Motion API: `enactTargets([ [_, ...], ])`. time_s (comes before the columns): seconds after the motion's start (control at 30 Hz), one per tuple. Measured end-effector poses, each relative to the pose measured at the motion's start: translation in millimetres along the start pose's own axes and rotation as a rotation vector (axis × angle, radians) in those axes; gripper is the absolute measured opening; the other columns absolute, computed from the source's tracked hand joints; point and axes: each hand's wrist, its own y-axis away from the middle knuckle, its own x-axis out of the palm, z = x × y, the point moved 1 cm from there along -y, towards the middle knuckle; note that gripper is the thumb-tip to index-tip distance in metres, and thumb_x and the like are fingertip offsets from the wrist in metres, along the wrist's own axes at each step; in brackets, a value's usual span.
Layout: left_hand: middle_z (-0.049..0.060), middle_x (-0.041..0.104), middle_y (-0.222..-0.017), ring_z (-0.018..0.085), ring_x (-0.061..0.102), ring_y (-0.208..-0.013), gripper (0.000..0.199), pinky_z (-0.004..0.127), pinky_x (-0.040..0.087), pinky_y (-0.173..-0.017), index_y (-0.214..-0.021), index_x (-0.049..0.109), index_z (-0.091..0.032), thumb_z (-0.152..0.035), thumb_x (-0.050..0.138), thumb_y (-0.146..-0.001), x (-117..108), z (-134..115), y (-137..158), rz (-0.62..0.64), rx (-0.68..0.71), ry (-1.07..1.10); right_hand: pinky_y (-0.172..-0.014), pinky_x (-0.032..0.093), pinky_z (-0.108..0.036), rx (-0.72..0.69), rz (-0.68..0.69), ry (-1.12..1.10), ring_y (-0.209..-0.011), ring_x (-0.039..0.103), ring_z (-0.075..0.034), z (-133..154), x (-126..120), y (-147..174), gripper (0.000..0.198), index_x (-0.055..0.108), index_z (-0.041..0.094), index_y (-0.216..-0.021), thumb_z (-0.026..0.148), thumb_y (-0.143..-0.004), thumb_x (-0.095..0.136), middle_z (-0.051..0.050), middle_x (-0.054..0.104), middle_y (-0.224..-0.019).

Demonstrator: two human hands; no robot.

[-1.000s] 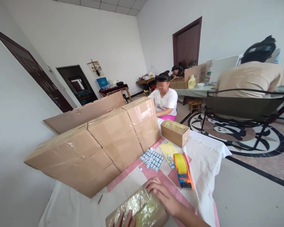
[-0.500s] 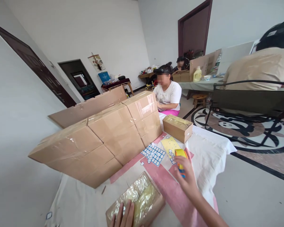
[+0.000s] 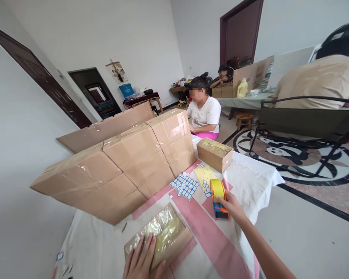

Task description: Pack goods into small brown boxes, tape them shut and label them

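Note:
A small cardboard box (image 3: pixel 174 236) with shiny tape over its top lies at the near edge of the table. My left hand (image 3: pixel 142 255) rests flat on that taped top, fingers stretched out. To the right, my right hand (image 3: pixel 227 203) is closed around a tape dispenser (image 3: pixel 218 193) with a yellow roll and an orange and blue frame. The dispenser is over the cloth, beside a yellow sheet (image 3: pixel 205 174) with loose white pieces on it. Just left of that sheet is a blue grid sheet (image 3: pixel 186 186) of stickers.
Large taped cartons (image 3: pixel 133 155) form a wall along the table's left side. Another small taped box (image 3: pixel 215 153) sits at the far right corner of the white cloth (image 3: pixel 250 174). Across the table sits a person (image 3: pixel 205 112); a chair (image 3: pixel 308 124) with someone in it stands at right.
My right hand has closed on the tape dispenser, its fingers having been apart beside it before. More of my left hand shows on the box. The view has shifted slightly.

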Motion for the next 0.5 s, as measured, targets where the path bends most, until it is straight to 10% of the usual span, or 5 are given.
enactTargets([
  [0.27, 0.006, 0.077, -0.119, 0.023, 0.069, -0.117, 0.048, 0.035, 0.054, -0.099, -0.136, 0.063, -0.025, -0.012, 0.065, -0.090, -35, -42, -23, -0.240, 0.033, 0.358, -0.072, 0.060, -0.038, 0.004, 0.004, -0.252, -0.083, 0.073, -0.027, 32, 28, 65, 0.053, 0.070, 0.016, -0.112, 0.059, -0.082, 0.076, -0.012, 0.077, -0.095],
  [0.5, 0.016, 0.026, -0.171, 0.031, 0.025, -0.158, 0.070, 0.051, 0.037, -0.123, -0.164, 0.024, -0.021, -0.054, 0.039, -0.104, -30, -147, -65, 0.089, -0.186, 0.900, -0.089, 0.059, -0.049, 0.084, 0.359, -0.310, -0.097, 0.073, -0.033, 62, 61, 149, 0.067, 0.071, 0.021, -0.127, 0.064, -0.077, 0.077, -0.014, 0.077, -0.109],
])
